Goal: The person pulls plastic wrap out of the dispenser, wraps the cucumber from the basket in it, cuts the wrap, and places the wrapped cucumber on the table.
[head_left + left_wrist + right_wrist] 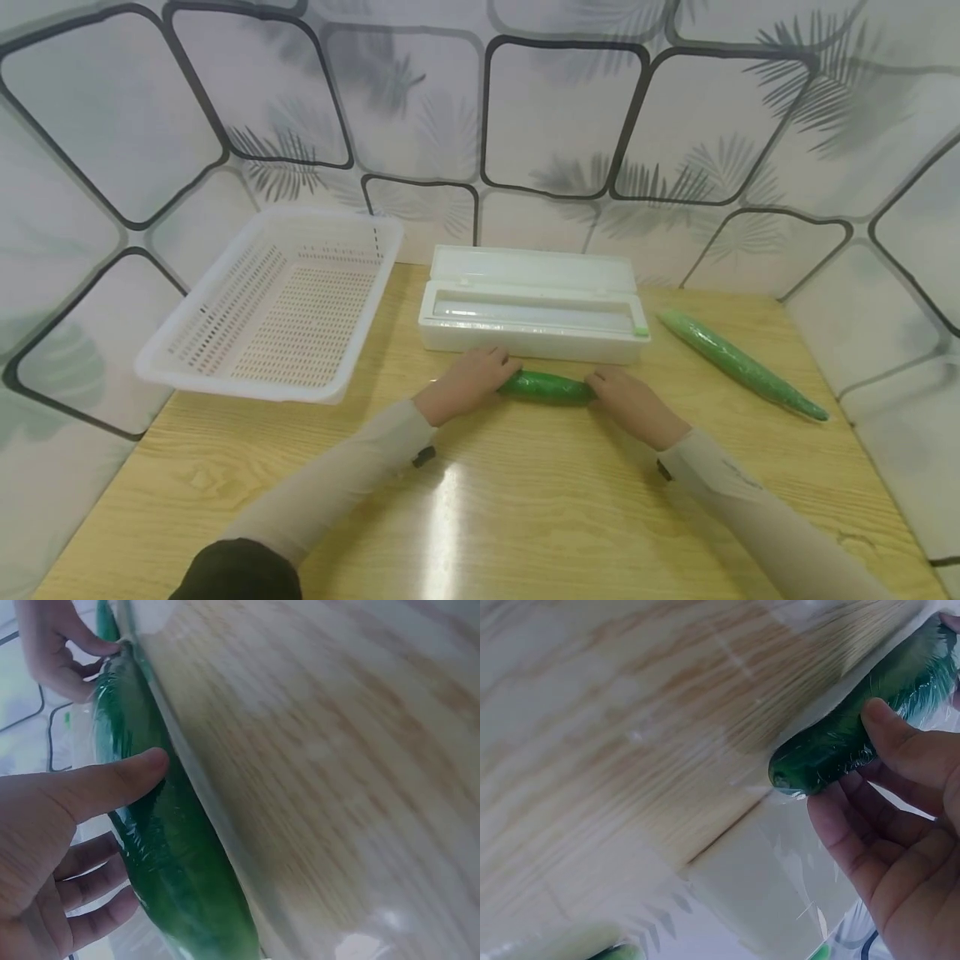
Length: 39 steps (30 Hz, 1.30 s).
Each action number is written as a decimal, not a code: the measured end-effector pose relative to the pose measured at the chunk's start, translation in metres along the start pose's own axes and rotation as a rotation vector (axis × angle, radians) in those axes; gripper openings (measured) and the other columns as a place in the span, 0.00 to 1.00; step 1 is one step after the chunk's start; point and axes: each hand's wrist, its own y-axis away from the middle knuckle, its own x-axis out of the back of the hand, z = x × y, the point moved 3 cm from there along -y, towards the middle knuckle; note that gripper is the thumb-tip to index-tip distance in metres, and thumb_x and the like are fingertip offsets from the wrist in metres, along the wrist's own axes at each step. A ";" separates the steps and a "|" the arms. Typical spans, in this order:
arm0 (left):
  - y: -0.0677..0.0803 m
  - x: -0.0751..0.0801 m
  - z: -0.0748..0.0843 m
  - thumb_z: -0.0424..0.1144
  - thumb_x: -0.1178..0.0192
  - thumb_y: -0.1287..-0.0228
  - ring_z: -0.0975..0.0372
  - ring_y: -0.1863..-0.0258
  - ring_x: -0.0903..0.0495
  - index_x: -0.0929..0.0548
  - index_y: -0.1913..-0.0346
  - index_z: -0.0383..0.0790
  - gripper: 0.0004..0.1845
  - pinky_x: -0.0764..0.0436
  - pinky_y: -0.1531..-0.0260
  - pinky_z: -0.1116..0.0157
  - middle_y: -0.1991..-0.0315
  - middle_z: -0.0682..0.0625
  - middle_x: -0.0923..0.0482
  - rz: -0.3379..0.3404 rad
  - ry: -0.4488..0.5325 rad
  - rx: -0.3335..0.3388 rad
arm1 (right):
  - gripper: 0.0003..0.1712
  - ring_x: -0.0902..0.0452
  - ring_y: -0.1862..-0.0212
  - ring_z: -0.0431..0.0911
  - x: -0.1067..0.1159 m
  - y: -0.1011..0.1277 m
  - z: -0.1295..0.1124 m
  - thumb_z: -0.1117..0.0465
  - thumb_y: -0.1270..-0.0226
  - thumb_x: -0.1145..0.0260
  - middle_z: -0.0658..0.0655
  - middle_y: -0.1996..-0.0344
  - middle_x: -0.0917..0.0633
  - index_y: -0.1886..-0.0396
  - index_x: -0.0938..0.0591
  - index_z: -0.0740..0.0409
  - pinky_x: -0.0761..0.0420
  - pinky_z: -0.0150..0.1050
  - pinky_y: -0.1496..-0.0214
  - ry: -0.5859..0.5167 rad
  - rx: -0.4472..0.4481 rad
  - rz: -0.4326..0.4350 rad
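Note:
A green cucumber (546,387) in clear plastic film lies across the wooden table, just in front of the white cling film box. My left hand (468,383) holds its left part; in the left wrist view the thumb lies over the cucumber (184,855) and the fingers are behind it. At the other end my right hand (633,404) grips it, thumb on the near side and fingers (840,832) on the far side. Loose film shows past the cucumber's tip (795,772) in the right wrist view.
The cling film box (525,342) stands against the wall, its lid raised and a film roll inside. To the right a second, film-wrapped cucumber (742,362) lies slantwise. A white perforated basket (337,387) sits at the left, and patterned walls border the table (510,517).

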 end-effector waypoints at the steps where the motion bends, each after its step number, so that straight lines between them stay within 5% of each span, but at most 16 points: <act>1: 0.000 0.001 0.000 0.41 0.31 0.49 0.61 0.59 0.23 0.26 0.49 0.42 0.24 0.21 0.57 0.67 0.59 0.50 0.24 -0.007 0.008 0.006 | 0.17 0.21 0.60 0.49 0.000 0.000 0.000 0.64 0.48 0.29 0.58 0.65 0.18 0.59 0.22 0.65 0.18 0.40 0.57 -0.004 -0.004 -0.002; 9: 0.001 0.008 -0.001 0.43 0.32 0.47 0.59 0.56 0.22 0.24 0.50 0.39 0.23 0.20 0.54 0.64 0.56 0.49 0.21 -0.048 0.071 0.074 | 0.21 0.20 0.54 0.53 0.003 0.003 0.003 0.64 0.43 0.33 0.61 0.58 0.17 0.51 0.24 0.68 0.19 0.46 0.49 -0.146 -0.095 -0.030; 13: 0.001 0.009 -0.003 0.42 0.32 0.47 0.58 0.56 0.21 0.23 0.50 0.39 0.22 0.21 0.53 0.63 0.56 0.49 0.20 -0.033 0.109 0.086 | 0.16 0.21 0.58 0.50 0.003 0.002 0.004 0.64 0.42 0.33 0.57 0.63 0.18 0.56 0.25 0.63 0.19 0.45 0.52 -0.189 -0.120 -0.029; 22: -0.001 0.005 -0.007 0.42 0.32 0.47 0.58 0.55 0.21 0.23 0.51 0.42 0.21 0.21 0.54 0.62 0.55 0.49 0.20 -0.043 0.153 0.109 | 0.22 0.22 0.59 0.49 0.009 -0.001 0.001 0.60 0.50 0.27 0.58 0.62 0.19 0.56 0.22 0.64 0.18 0.43 0.56 -0.130 -0.033 0.099; 29: -0.002 0.005 -0.008 0.43 0.32 0.48 0.58 0.56 0.20 0.23 0.50 0.42 0.22 0.20 0.54 0.62 0.55 0.49 0.19 -0.060 0.132 0.110 | 0.23 0.23 0.65 0.47 0.012 -0.017 -0.021 0.61 0.56 0.23 0.57 0.66 0.20 0.60 0.22 0.62 0.19 0.40 0.62 -0.020 0.233 0.314; 39: -0.003 0.004 -0.012 0.44 0.32 0.48 0.59 0.55 0.20 0.22 0.50 0.43 0.22 0.21 0.52 0.62 0.54 0.50 0.19 -0.068 0.201 0.113 | 0.28 0.22 0.59 0.48 0.006 -0.030 -0.034 0.59 0.57 0.22 0.57 0.62 0.20 0.57 0.24 0.62 0.18 0.40 0.55 -0.008 0.201 0.243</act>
